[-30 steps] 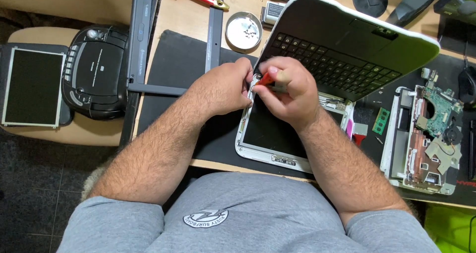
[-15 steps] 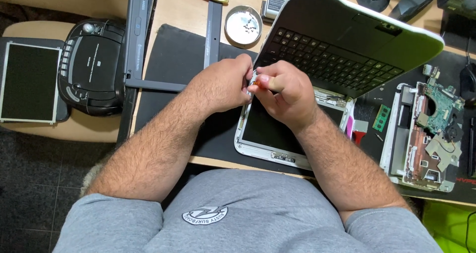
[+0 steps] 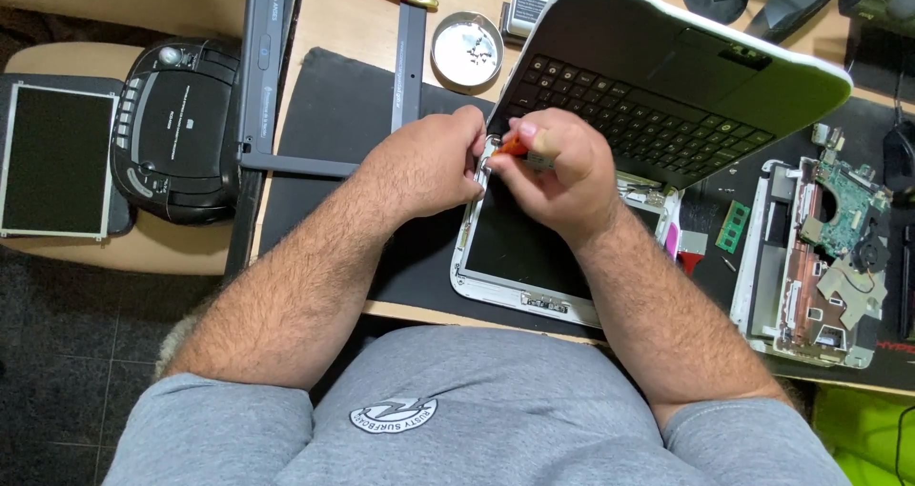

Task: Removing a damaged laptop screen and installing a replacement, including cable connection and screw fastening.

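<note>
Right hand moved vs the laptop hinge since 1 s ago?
No. The right hand still grips the screwdriver at the laptop hinge.

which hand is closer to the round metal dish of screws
Left. The left hand sits just below and left of the round metal dish; the right hand is lower and further right, at the laptop hinge, gripping an orange-handled tool.

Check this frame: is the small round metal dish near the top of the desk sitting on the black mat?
No, the round metal dish sits on the bare wooden desk, just beyond the far edge of the black mat.
</note>
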